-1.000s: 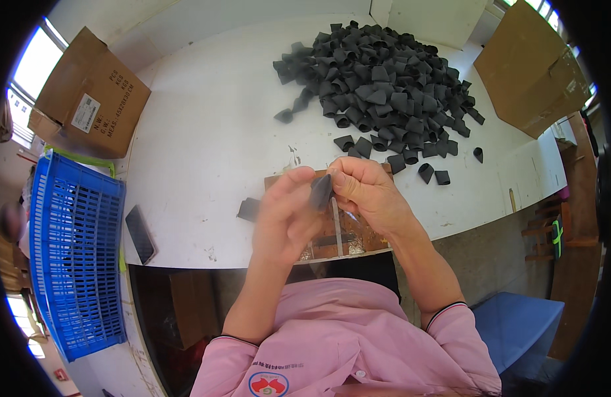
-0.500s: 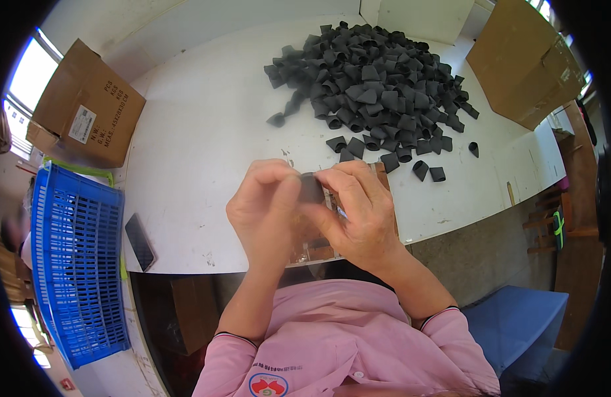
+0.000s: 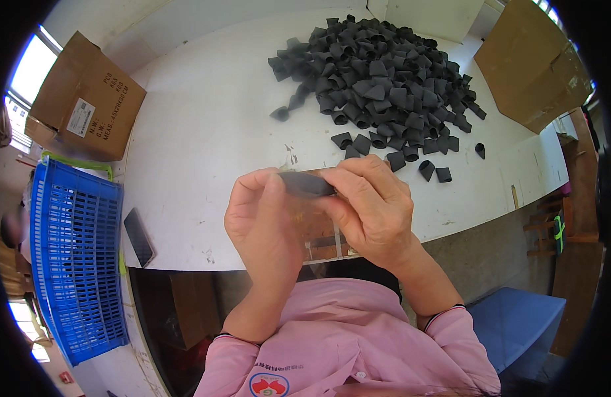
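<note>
A dark grey, sleeve-like foam piece [image 3: 307, 184] is stretched sideways between my two hands over the near edge of the table. My left hand [image 3: 256, 208] pinches its left end between thumb and fingers. At its right end my right hand [image 3: 371, 205] grips it, thumb below and fingers above. Beyond my hands lies a large pile of similar dark grey short tubes [image 3: 391, 86], with several loose ones at its near side. Under my hands a brown taped cardboard piece [image 3: 322, 235] lies at the table edge, partly hidden.
The white table [image 3: 193, 139] holds a cardboard box [image 3: 87, 99] at the left and another carton [image 3: 533, 66] at the far right. A phone [image 3: 139, 237] rests near the left front edge, beside a blue plastic basket [image 3: 77, 264]. At the lower right stands a blue stool [image 3: 517, 324].
My hands have drawn apart, with the right one moving rightward. The foam piece between them now shows longer and more stretched out.
</note>
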Demonstrator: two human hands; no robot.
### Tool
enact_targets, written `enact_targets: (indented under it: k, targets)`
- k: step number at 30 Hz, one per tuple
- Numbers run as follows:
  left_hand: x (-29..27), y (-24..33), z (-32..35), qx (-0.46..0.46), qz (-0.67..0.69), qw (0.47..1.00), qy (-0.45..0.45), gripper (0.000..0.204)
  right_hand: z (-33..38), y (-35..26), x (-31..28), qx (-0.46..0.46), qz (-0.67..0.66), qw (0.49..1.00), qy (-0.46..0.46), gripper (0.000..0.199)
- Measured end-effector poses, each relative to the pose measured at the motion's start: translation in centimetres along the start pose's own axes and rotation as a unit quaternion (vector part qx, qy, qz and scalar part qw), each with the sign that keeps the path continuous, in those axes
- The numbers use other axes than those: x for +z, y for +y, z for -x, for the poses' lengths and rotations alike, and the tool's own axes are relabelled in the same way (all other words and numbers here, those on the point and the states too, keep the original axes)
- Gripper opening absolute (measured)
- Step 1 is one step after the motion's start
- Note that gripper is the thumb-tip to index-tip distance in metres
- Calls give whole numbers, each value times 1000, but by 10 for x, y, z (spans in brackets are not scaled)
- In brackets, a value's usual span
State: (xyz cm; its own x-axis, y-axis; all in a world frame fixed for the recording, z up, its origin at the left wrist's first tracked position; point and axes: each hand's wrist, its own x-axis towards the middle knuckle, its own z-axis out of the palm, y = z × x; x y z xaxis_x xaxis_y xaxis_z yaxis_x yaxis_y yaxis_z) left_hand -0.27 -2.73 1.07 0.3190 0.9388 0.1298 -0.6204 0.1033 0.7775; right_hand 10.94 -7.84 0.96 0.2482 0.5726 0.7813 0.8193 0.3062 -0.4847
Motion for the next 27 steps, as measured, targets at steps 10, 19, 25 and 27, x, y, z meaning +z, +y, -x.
enact_targets:
  k: [10,19,25,27]
  targets:
    - [-7,0,3,-22,7,1000,3,9,-5,7,-5,39,-74,993,-78,13]
    - [-18,-11,2,46,-116,990,-70,11,9,19,1,-15,-37,998,-50,14]
    - [-17,-6,-23,142,-318,916,-199,14,2,10,-4,-40,58,993,-98,10]
    - [-16,-9,-21,159,-300,922,-185,9,3,10,1,-41,49,995,-81,10]
